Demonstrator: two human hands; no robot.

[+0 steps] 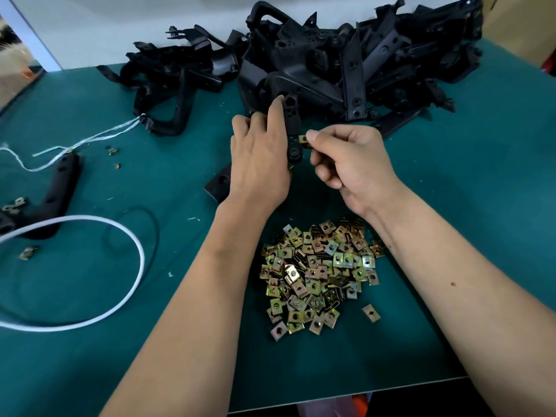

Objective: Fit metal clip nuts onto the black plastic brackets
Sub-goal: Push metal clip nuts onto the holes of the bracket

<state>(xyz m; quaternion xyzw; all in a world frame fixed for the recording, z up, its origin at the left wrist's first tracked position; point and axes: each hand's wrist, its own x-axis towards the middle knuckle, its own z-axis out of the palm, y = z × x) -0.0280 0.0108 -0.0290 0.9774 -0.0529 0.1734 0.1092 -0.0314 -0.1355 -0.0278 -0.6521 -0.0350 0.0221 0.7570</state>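
My left hand [258, 158] grips a black plastic bracket [293, 127] above the green table, fingers curled round its left side. The bracket's lower end [218, 182] sticks out below my palm. My right hand [349, 158] pinches a brass-coloured metal clip nut [303, 139] between thumb and forefinger, and the nut touches the bracket's right edge. A heap of loose clip nuts [319, 275] lies between my forearms near the table's front.
A big pile of black brackets [346, 58] fills the back of the green table [451, 206]. At the left lie a bracket with nuts fitted [57, 188], a white strap loop [126, 236], white string [90, 139] and a few stray nuts [112, 151].
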